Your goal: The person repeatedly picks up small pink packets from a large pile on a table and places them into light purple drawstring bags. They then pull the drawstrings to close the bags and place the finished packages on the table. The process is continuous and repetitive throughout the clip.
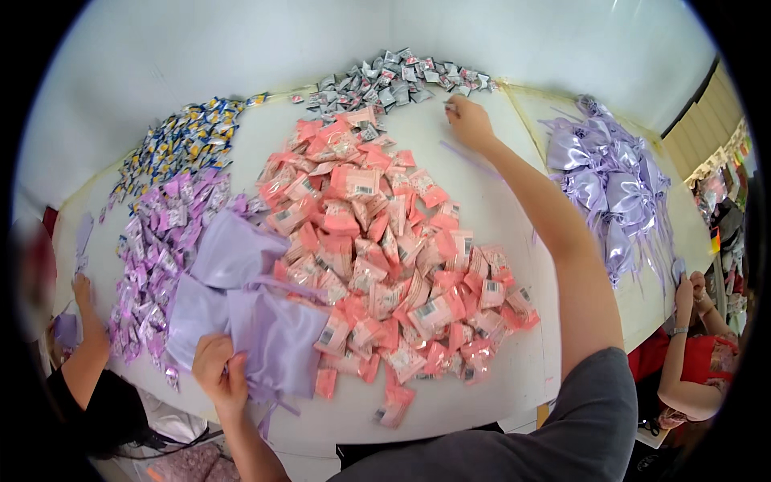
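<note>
My left hand (218, 371) is closed on the edge of a lavender satin pouch (283, 341) at the lower left. More satin pouches (233, 251) lie flat just beyond it, partly over the purple-wrapped sweets (152, 273). At the far side, my stretched-out right hand (471, 122) pinches a small silver packet (450, 105), mostly hidden by the fingers. Beside that hand is a heap of silver packets (393, 84). Between my arms spreads a big pile of pink-and-clear packets (361, 185).
Blue-and-yellow packets (189, 136) are heaped at the back left. Filled, tied lavender pouches (618, 173) pile up at the right. A lavender ribbon (470, 161) lies near my right forearm. Co-workers' arms reach in at left (90, 345) and right (679, 345). White walls bound the table's back.
</note>
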The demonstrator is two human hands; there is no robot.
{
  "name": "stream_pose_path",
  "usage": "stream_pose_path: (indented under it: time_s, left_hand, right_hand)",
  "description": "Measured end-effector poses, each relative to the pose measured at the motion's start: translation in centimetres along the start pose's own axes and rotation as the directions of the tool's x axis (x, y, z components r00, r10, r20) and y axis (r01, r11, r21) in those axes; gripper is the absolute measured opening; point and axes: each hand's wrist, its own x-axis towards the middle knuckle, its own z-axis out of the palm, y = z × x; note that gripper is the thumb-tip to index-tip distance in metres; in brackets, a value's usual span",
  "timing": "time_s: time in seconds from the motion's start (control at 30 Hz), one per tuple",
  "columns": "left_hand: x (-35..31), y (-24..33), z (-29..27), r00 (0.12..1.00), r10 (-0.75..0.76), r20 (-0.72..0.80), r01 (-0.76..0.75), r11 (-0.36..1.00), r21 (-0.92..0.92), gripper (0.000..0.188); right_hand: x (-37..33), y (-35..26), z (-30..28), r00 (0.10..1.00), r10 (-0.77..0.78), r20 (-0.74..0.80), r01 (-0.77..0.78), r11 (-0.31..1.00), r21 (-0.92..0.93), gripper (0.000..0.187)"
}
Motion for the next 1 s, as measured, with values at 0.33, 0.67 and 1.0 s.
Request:
stream_pose_path:
  time_s: [0.33, 0.67, 1.0]
  left_hand:
    - [5.9, 17.5, -6.1, 0.579, 0.797, 0.175, -0.705, 0.596, -0.384, 0.016]
    - [-10.7, 23.0, 2.2, 0.228, 0.881, 0.415, -0.626, 0.459, -0.630, 0.014]
    - [-18.5, 22.0, 6.5, 0.270, 0.828, 0.491, -0.730, 0.509, -0.456, 0.014]
  right_hand:
    - [-23.4, -23.6, -28.1, 0.797, -0.339, 0.500, -0.348, 0.418, 0.839, 0.017]
    - [-43.6, -24.7, -22.4, -0.122, 0.046, 0.991, -0.759, 0.640, -0.123, 0.011]
    - [-50.6, -20.2, -15.5, 0.250, 0.262, 0.932, -0.936, 0.311, 0.164, 0.015]
